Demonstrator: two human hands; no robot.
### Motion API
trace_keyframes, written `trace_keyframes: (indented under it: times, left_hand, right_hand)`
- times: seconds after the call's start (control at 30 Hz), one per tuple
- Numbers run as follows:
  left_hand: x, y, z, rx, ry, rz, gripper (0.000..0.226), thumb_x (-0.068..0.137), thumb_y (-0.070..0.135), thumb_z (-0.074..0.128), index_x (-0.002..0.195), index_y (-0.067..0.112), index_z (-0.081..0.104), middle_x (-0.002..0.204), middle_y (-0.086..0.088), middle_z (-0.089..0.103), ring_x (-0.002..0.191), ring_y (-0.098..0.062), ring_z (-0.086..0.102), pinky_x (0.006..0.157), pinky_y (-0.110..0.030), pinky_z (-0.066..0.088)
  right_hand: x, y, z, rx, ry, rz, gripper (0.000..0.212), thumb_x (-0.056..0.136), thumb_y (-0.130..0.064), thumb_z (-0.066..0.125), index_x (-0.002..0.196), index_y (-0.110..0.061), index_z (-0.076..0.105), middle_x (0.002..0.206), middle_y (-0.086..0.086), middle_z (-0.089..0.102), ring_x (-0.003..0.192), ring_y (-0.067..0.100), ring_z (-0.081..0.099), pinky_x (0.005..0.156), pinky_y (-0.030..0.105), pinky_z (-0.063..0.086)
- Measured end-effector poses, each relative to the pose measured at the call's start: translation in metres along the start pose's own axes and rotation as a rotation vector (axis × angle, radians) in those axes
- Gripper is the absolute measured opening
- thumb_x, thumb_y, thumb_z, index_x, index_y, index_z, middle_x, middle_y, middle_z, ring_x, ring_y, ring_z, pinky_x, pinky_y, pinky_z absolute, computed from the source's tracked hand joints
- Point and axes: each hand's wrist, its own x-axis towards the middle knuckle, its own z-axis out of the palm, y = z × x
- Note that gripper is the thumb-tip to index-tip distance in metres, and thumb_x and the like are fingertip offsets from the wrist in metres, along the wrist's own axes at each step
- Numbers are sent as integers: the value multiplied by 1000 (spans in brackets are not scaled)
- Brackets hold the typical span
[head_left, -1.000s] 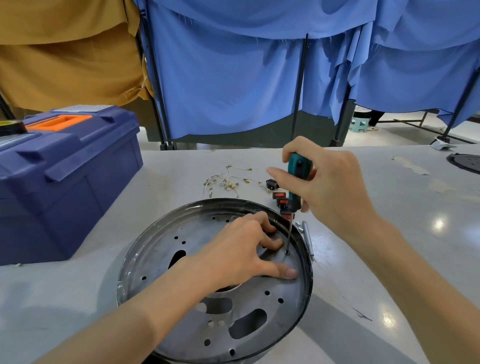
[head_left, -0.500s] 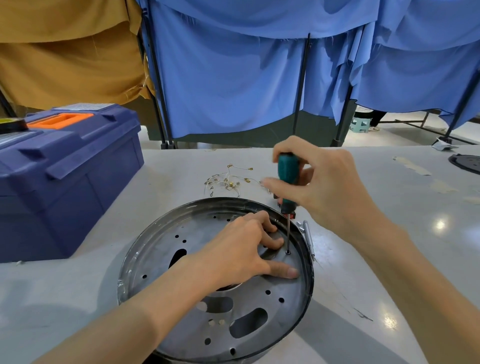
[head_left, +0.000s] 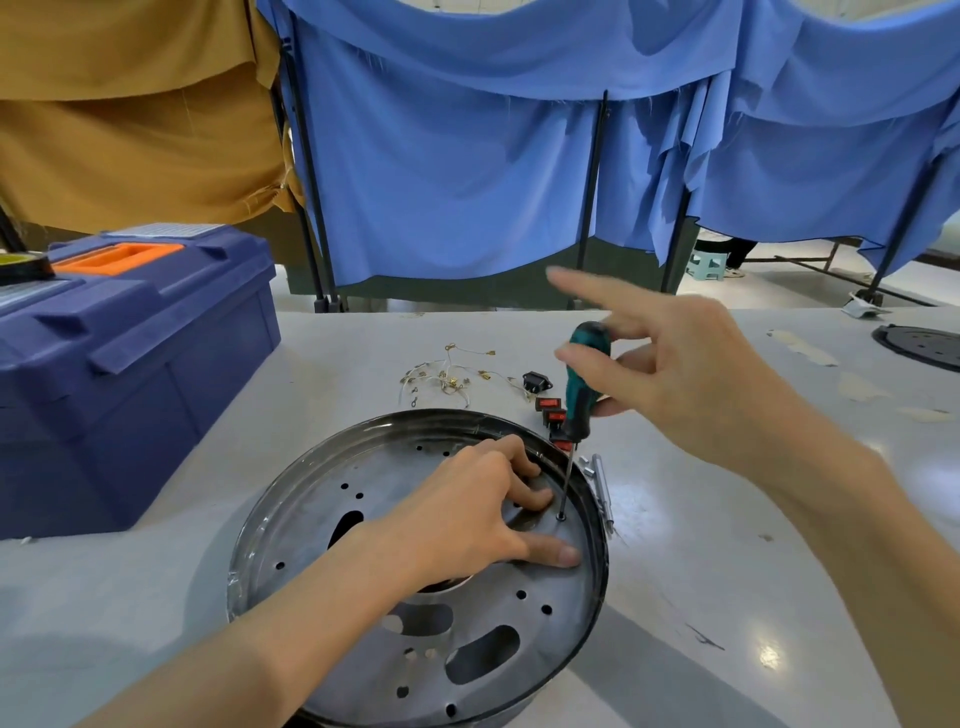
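Screw being driven near the rim of a round perforated grey metal plate (head_left: 405, 478) on the pale grey desk (head_left: 727, 571)
The right hand (head_left: 691, 379) is holding the green-and-black-handled screwdriver (head_left: 582, 387) nearly upright, its fingers (head_left: 574, 357) and thumb pinching the handle while the forefinger is pointing out straight, clear of it; the shaft tip is sitting in a small screw (head_left: 561, 517) near the plate's right edge. The left hand (head_left: 467, 514) is pressing down on the plate just beside that screw, fingers spread and gripping nothing, thumb lying along the metal. The plate is lying directly before the person, mid-desk. Red rocker switches (head_left: 550, 408) and a tangle of thin wires (head_left: 447, 371) are lying just behind it; a dark blue plastic toolbox (head_left: 130, 374) is standing to the left
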Motion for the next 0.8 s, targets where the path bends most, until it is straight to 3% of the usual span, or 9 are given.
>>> trace_keyframes:
  times: [0.13,0.2,0.33,0.4,0.47,0.53,0.57,0.63,0.8]
  left_hand:
    - [1,-1,0,17,-1,14,63,68,66,72,116,24,71,115,16,48,108,-3,46,95,-29,42]
    - [0,-2,0,17,-9,20,63,69,65,71,115,23,71,115,15,48,108,-3,45,94,-28,42]
    - [1,-1,-1,34,-11,22,63,69,65,71,115,23,71,118,13,50,110,-5,46,94,-29,42]
    - [1,0,-1,62,-14,24,63,70,65,71,116,22,71,118,12,50,110,-7,47,94,-31,43]
    - [1,1,-2,79,-18,27,63,70,65,71,116,22,71,117,11,51,109,-8,48,93,-32,44]
    - [2,1,-3,80,-17,30,63,70,65,71,115,22,71,115,12,51,108,-8,48,93,-32,44]
    - [2,2,-3,82,-16,32,63,70,65,71,115,22,72,113,13,50,107,-7,48,92,-32,44]
    - [2,2,-3,76,-13,30,63,69,65,71,115,22,71,110,15,48,107,-6,47,92,-31,43]
    - [2,-1,-1,56,0,29,65,68,66,72,118,25,70,115,16,49,108,-4,47,94,-31,44]
  right_hand:
    - [6,-5,5,-123,101,-95,24,86,-38,67,89,-15,69,70,0,67,59,22,69,62,39,59]
    - [8,-2,12,-210,162,-49,34,87,-38,67,74,-8,59,58,5,59,56,26,63,60,43,54]
    - [12,-4,22,-600,339,54,52,93,-43,57,55,-16,33,46,-4,31,45,11,28,48,26,21]
    - [14,-7,20,-743,354,131,59,96,-48,50,52,-18,27,47,-2,27,45,11,22,49,26,13]
    - [15,-1,14,-774,266,125,58,98,-54,42,55,-13,42,50,0,38,46,20,34,49,29,21]
    - [14,3,9,-527,126,71,48,98,-51,41,88,-13,68,67,-3,57,61,21,51,62,34,42]
    - [11,3,7,-374,55,78,45,98,-49,42,112,-14,67,80,-7,61,71,17,56,74,34,48]
    - [8,1,1,-233,-86,123,49,98,-45,39,136,-17,53,93,-13,58,79,10,60,85,35,52]
    - [8,-3,-20,-203,-360,114,41,95,-38,52,136,-33,48,102,-10,62,85,8,66,86,34,56]
